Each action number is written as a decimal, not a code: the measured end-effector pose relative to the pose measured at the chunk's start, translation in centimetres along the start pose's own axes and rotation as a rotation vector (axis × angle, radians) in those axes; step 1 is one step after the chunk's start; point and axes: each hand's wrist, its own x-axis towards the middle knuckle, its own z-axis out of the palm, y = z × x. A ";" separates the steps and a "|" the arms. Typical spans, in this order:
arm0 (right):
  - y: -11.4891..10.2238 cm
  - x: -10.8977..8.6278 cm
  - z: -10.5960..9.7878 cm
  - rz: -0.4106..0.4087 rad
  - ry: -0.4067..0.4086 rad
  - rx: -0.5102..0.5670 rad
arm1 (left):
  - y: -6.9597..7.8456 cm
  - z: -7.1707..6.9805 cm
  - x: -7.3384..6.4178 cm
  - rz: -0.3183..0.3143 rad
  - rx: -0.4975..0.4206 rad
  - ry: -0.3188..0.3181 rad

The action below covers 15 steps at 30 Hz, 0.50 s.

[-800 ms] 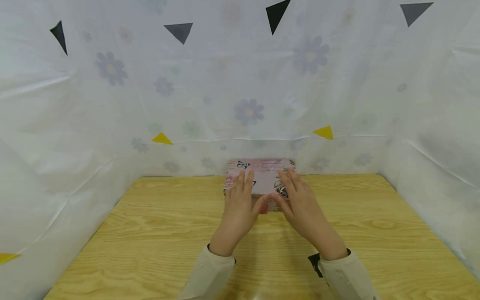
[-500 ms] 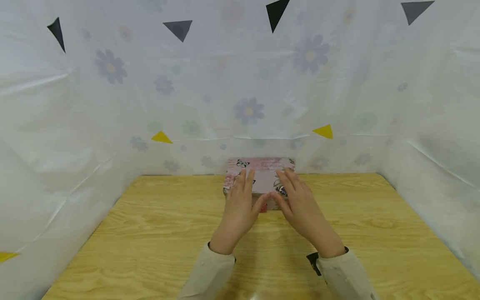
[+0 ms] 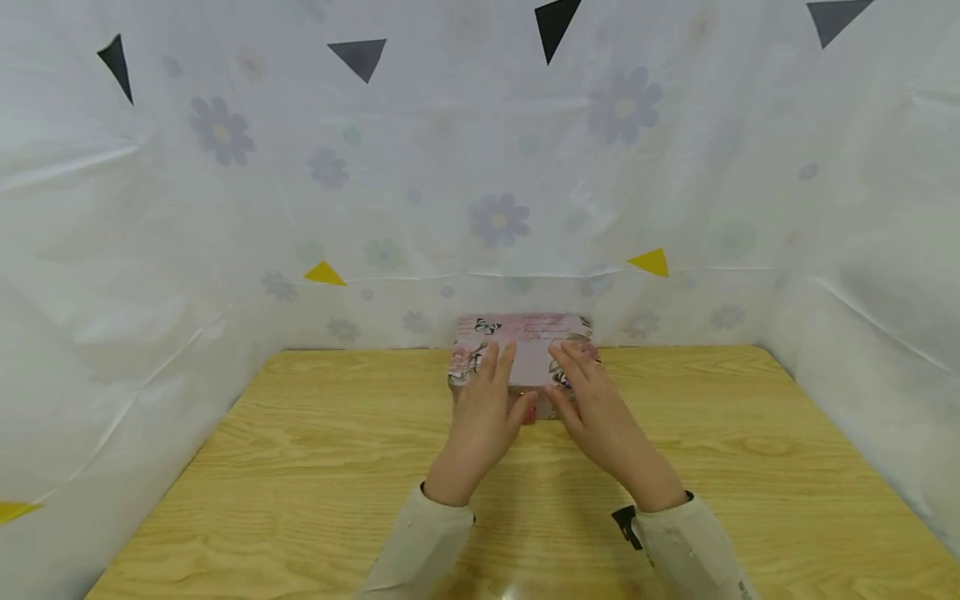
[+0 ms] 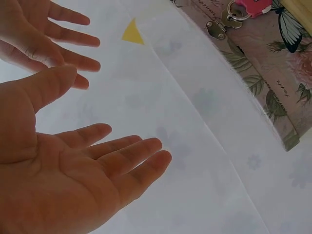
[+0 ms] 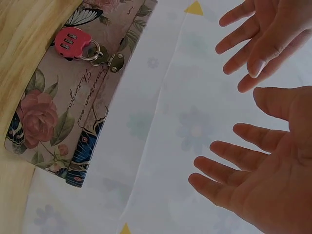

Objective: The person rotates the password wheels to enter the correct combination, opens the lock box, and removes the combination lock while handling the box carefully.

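Observation:
A pink box [image 3: 531, 360] printed with flowers, butterflies and script sits near the back of the table, its lid down. On its front a red combination padlock [image 5: 72, 43] hangs by its shackle at a metal hasp [image 5: 116, 62]. My left hand [image 3: 480, 429] is held in the air before the box's left half, fingers extended and holding nothing. Opposite it, my right hand [image 3: 600, 425] has its fingers spread, also holding nothing. Both wrist views show the hands apart from the box, palms visible. In the head view they cover parts of the lid and front.
The wood-grain table [image 3: 300, 483] is enclosed by white flower-printed sheeting [image 3: 420, 167] at the back and sides. Yellow triangles [image 3: 326, 273] and dark triangles [image 3: 358, 58] mark the sheeting. A black patch [image 3: 627, 527] shows beside the right sleeve [image 3: 693, 546].
The thumbs, which met or overlapped in view earlier, now stand apart, showing a little more of the box's front between them. The box has not moved.

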 end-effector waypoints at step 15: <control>0.7 0.0 0.9 -0.038 0.020 -0.001 | -0.2 0.7 0.1 0.030 0.028 -0.008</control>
